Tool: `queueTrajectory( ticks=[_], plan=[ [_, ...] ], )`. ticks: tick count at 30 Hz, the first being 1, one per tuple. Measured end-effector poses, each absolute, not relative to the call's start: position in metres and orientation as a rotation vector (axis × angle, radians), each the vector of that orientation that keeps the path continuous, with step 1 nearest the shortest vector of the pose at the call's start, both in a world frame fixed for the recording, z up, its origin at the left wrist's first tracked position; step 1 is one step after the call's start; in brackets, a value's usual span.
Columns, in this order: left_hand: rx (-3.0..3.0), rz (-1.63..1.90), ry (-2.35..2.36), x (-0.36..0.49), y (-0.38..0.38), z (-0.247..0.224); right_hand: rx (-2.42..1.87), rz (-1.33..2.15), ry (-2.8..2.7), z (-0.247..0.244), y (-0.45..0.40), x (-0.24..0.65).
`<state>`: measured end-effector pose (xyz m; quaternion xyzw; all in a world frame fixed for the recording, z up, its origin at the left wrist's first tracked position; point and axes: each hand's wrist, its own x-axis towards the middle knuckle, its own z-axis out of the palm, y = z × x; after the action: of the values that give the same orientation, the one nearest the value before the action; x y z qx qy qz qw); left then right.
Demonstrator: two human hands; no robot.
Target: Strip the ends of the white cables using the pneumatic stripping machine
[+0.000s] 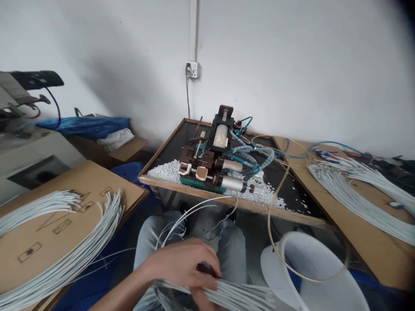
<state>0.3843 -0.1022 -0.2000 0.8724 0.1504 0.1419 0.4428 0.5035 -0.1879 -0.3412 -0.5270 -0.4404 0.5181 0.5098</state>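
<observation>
My left hand [186, 264] reaches in from the lower left over my lap, fingers curled and closed at the wire bundle. A bundle of thin white wires [240, 295] runs beneath it, its loose ends fanning out to the right. A few single white wires [181, 218] arc up from behind this hand toward the bench edge. Below, at the bottom edge of the view, my right hand [205, 299] shows only in part, its fingers around the bundle; the rest is hidden by the wires and the frame edge.
Ahead stands a pneumatic machine [210, 160] on a wood-rimmed bench [168, 138], with small white scraps [162, 172] around it. Cardboard-topped surfaces hold wire bundles at left [81, 255] and right [350, 198]. A white bucket-like container [319, 259] stands low right, crossed by a yellowish hose [269, 224].
</observation>
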Motion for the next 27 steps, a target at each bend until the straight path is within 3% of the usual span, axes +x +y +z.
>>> queueTrajectory(
  ticks=[6, 9, 13, 17, 27],
  plan=[
    [2.134, 0.479, 0.535, 0.387, -0.106, -0.201, -1.261, 1.244, -1.025, -0.336, -0.181, 0.501],
    [1.830, 0.580, 0.672, 0.384, -0.105, -0.204, -1.243, 1.235, -1.009, -0.323, -0.184, 0.503],
    [1.256, 1.088, 0.888, 0.371, -0.082, -0.213, -1.248, 1.208, -1.012, -0.305, -0.190, 0.511],
    [1.044, 1.415, 0.928, 0.357, -0.053, -0.212, -1.216, 1.205, -0.984, -0.297, -0.189, 0.515],
    [1.057, 1.522, 1.037, 0.380, -0.029, -0.219, -1.224, 1.240, -0.991, -0.313, -0.188, 0.519]
  ],
)
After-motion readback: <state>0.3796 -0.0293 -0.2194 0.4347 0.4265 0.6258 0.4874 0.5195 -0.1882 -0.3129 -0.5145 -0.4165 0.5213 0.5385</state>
